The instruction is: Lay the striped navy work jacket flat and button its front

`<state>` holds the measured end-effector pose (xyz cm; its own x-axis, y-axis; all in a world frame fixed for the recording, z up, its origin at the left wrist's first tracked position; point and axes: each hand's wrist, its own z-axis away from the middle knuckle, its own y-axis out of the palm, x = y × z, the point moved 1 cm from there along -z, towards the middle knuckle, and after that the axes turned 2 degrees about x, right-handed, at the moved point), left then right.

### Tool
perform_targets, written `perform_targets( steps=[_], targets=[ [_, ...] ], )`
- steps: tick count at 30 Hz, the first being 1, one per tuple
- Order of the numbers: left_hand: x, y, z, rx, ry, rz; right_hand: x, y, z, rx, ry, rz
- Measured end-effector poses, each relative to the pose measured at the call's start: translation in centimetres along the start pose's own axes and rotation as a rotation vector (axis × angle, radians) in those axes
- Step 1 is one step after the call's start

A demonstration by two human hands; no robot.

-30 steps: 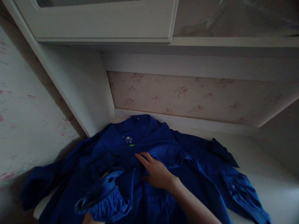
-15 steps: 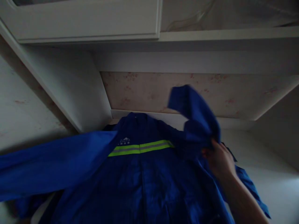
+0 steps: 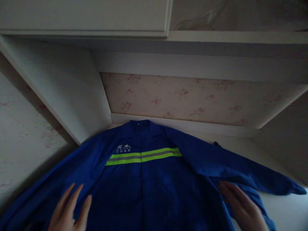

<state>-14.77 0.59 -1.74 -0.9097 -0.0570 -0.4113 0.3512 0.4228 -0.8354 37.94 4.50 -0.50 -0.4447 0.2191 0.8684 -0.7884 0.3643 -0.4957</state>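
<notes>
A blue work jacket with a yellow-green and grey reflective band across the chest lies spread flat on a white surface, collar toward the wall. Both sleeves are stretched out to the sides. My left hand lies flat with fingers apart on the jacket's left side near the sleeve. My right hand rests flat with fingers spread on the jacket's right side, below the right sleeve. Neither hand grips the cloth.
The white surface sits in a narrow alcove. A flowered wall panel stands behind it, white side panels close it in left and right, and a white cabinet door and shelf hang overhead.
The right sleeve, lifted in my right hand half a second ago, now lies stretched out to the right. The bunched jacket has been spread flat, and both hands now rest open on it.
</notes>
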Motion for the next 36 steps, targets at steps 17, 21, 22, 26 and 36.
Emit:
perform_targets(
  steps=[17,21,22,26,36],
  targets=[
    [3.4,9.3,-15.0,0.435,-0.083,-0.424,5.9,19.3,4.4,0.822,-0.710,0.595],
    [3.2,8.8,-16.4,0.493,-0.031,-0.422,7.1,19.2,5.0,0.744,-0.686,0.489],
    [2.9,8.5,-16.5,0.490,-0.043,-0.420,7.3,19.0,5.2,0.740,-0.674,0.464],
    [-0.3,7.6,-15.2,0.390,-0.131,-0.417,7.9,17.8,5.3,0.779,-0.584,0.283],
    [-20.0,12.0,-7.2,0.416,0.226,0.018,7.0,16.3,-2.5,0.533,0.109,-0.453]
  ],
)
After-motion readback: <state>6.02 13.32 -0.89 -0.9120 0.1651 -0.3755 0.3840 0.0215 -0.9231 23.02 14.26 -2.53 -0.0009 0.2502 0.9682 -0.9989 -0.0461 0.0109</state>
